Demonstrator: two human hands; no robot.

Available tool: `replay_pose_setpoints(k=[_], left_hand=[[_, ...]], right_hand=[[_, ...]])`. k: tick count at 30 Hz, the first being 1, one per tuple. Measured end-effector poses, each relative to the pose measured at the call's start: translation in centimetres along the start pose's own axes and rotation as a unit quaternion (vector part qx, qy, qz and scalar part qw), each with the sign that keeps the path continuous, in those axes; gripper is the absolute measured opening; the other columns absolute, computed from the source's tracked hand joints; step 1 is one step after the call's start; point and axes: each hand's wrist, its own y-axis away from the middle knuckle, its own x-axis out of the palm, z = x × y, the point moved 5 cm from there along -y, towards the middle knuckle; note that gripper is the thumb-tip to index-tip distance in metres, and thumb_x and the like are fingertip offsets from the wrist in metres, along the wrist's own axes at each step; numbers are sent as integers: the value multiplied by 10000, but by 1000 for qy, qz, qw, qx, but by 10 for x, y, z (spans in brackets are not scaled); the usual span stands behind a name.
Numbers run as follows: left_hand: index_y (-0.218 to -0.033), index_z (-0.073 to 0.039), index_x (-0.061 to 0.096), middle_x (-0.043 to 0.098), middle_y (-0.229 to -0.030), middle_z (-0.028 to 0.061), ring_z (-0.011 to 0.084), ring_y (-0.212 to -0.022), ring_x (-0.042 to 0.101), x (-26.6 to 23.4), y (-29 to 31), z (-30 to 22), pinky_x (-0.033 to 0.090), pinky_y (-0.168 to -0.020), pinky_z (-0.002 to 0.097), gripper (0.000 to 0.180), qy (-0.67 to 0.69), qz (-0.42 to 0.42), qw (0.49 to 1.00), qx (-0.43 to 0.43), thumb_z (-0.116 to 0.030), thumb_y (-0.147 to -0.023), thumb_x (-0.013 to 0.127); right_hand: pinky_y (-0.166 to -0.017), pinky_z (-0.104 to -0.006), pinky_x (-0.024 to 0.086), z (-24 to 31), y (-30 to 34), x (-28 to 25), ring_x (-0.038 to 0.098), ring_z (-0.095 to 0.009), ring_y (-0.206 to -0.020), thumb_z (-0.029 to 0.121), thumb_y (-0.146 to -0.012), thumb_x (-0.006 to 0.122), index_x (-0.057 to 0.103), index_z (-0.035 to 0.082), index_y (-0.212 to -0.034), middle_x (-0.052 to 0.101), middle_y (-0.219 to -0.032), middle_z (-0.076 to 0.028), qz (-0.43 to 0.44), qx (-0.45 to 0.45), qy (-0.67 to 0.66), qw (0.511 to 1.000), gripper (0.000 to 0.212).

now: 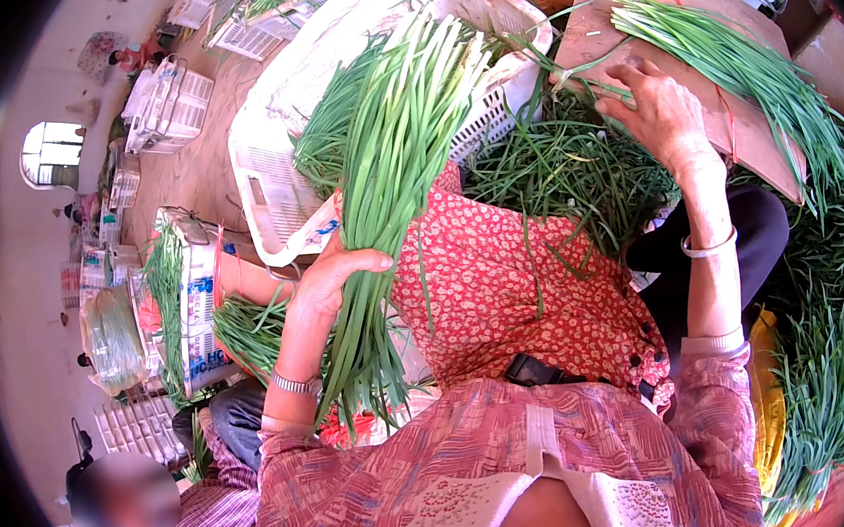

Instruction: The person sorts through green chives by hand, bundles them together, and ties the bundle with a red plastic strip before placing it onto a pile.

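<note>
My left hand [328, 277] is wrapped round the lower part of a thick bunch of green chives [402, 145]. The pale stalk ends point up and away from me, and the leaf tips hang down by my left forearm. My right hand [659, 107] is raised at the near left edge of a brown board [583, 34], with its fingers bent round a few loose chive stalks [581, 71]. Another bunch of chives [715, 57] lies across that board, beyond my right hand. Red string [728, 126] shows at the board's near edge.
A white plastic crate [270, 191] with more chives stands ahead of me. Loose leaves [574, 165] are heaped below the board, and a large chive pile [839, 327] spreads at the right. A person in a striped top [218, 517] sits close on my left, near stacked crates.
</note>
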Motion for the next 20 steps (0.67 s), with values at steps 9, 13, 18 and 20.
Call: replay_pose_setpoints(k=[9,13,18,20], left_hand=[[-1414,-20,430,600,-1276,76,181,-1155,567,22,-5,-18,444,-980,315,788,-52,28,998,3,11,-682,719],[-1394,-13,452,612,-1236,66,171,-1115,579,28,-5,-17,456,-958,311,769,-52,24,998,25,7,-677,730],[-1359,-8,490,632,-1191,60,166,-1067,598,36,-6,-16,470,-936,305,709,-84,46,995,-28,-9,-692,731],[-1349,-7,501,637,-1181,60,165,-1056,602,38,-5,-14,473,-931,301,689,-88,53,994,-34,-18,-699,728]], right_hand=[[-782,-395,508,111,-26,-56,607,-262,-936,256,-809,729,680,132,-1016,597,-988,-56,-235,-178,-158,942,246],[-943,-461,420,118,-34,-47,522,-258,-1112,308,-751,762,688,111,-1032,574,-1142,-38,-230,-196,-132,944,351],[-1009,-478,373,123,-36,-39,499,-271,-1162,232,-741,742,694,192,-1041,578,-1202,-11,-197,-242,-187,931,306],[-1022,-477,364,121,-38,-30,497,-274,-1168,234,-734,747,686,195,-1062,573,-1216,-11,-164,-245,-196,935,335]])
